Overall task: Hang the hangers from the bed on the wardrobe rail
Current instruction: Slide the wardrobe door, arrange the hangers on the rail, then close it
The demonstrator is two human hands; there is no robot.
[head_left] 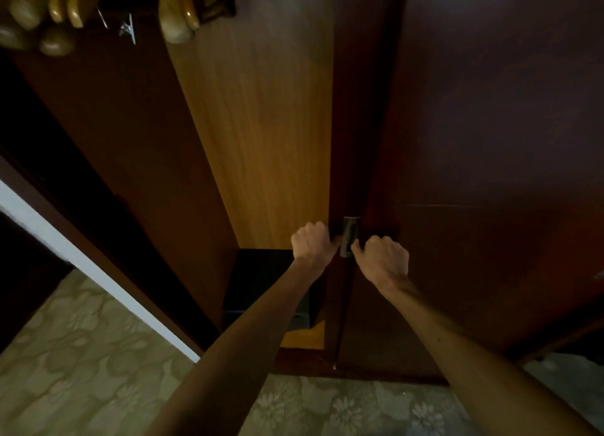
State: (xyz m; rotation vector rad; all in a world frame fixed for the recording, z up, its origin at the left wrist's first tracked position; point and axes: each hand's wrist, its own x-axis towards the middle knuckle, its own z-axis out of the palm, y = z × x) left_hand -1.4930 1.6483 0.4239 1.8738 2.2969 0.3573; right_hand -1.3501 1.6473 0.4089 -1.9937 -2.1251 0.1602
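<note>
Several wooden hangers (55,13) hang in the top left of the open wardrobe, and more wooden hangers (176,17) hang a little to their right, with metal clips (127,30) between the two groups. The rail itself is out of view. My left hand (312,244) is curled around the edge of the dark wardrobe door (490,125). My right hand (385,260) is closed just right of it, its fingers on the small metal door handle (349,234). Neither hand holds a hanger, and the bed is not in view.
The wardrobe's light wooden inner wall (261,125) runs down the middle, with a black box (261,282) on its floor. A second dark door (98,141) with a white edge (81,259) stands open at left. Patterned carpet (81,370) covers the floor.
</note>
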